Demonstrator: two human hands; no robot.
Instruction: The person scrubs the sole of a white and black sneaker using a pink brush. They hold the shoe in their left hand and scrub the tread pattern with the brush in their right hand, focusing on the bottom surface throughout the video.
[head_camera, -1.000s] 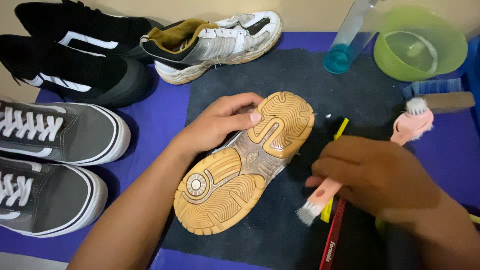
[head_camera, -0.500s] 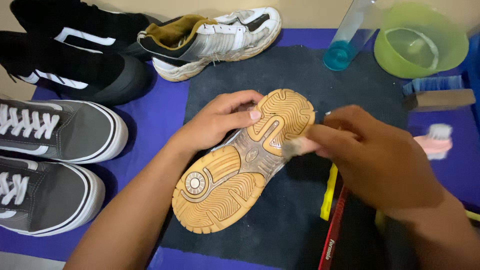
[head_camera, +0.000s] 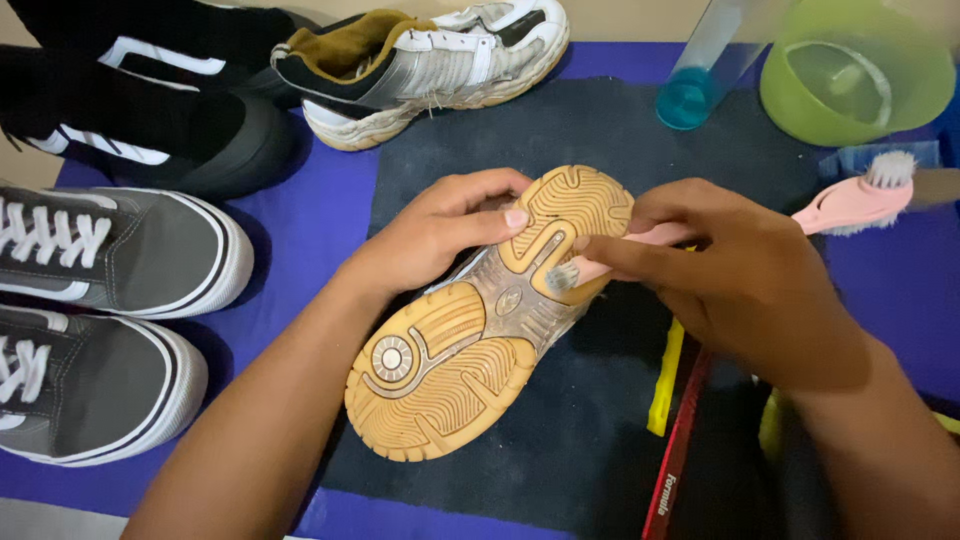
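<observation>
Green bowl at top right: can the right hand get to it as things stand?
Probably not at once: the right hand is pressing a small brush to the upturned shoe. Otherwise the way to the green bowl looks open.

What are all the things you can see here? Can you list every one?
Upturned shoe: 1, tan sole, on dark mat, centre.
Brush: 1, pink, bristles on the sole.
Second brush: 1, pink, right.
Mat: 1, dark grey, on purple cloth.
White shoe: 1, white and silver, top.
Black shoes: 2, top left.
Grey shoes: 2, left.
Bowl: 1, green, top right.
Bottle: 1, clear with blue base, top.
Yellow stick: 1, lower right.
Left hand: holds the shoe.
Right hand: grips the brush.
</observation>
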